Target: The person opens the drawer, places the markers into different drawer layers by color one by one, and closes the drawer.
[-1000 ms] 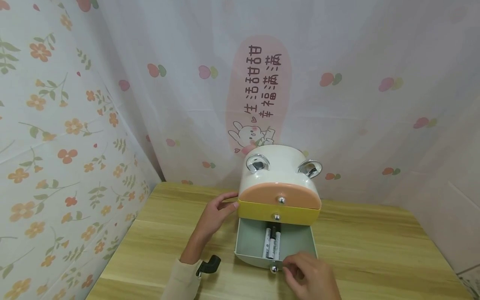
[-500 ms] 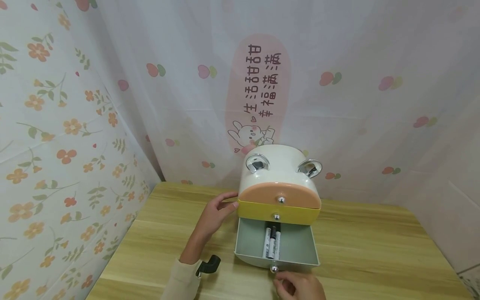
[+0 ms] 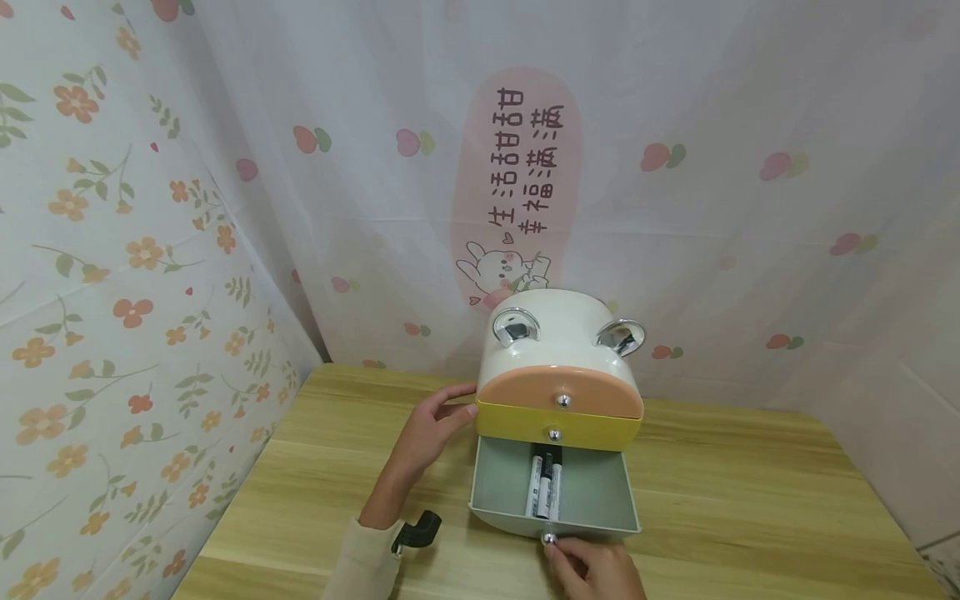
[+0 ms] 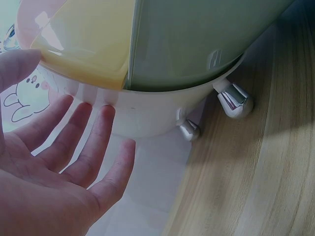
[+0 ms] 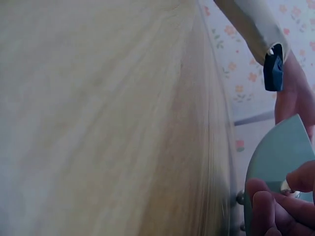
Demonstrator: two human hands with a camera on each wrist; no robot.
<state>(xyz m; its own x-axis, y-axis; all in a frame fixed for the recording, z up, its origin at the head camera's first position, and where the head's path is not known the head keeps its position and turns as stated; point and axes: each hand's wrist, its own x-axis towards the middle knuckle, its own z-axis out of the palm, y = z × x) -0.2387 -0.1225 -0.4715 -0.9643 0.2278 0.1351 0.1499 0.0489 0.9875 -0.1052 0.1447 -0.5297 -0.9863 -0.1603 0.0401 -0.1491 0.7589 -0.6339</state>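
A small white desktop drawer cabinet [image 3: 558,333] with two silver ear-like loops stands on the table. Its orange top drawer [image 3: 525,388] and yellow middle drawer [image 3: 510,422] are pushed in. The pale green bottom drawer [image 3: 600,483] is pulled out, with three white-and-black marker pens [image 3: 545,492] lying in it. My right hand [image 3: 600,571] pinches that drawer's round silver knob [image 3: 549,538] between thumb and fingers, as the right wrist view also shows. In the left wrist view my left hand [image 4: 74,167] has its fingers spread along the cabinet's white side, fingertips right at it.
The cabinet rests on silver feet [image 4: 236,101] on a wood-grain table [image 3: 750,500]. Behind hangs a white curtain [image 3: 712,250] with a rabbit print; a flowered cloth [image 3: 135,375] hangs at the left. A black wrist mount [image 3: 420,530] sits on the left sleeve.
My right hand has come off the green drawer's front edge, slid left and below it, and now grips the knob. The left hand, drawer and marker pens stay where they were.
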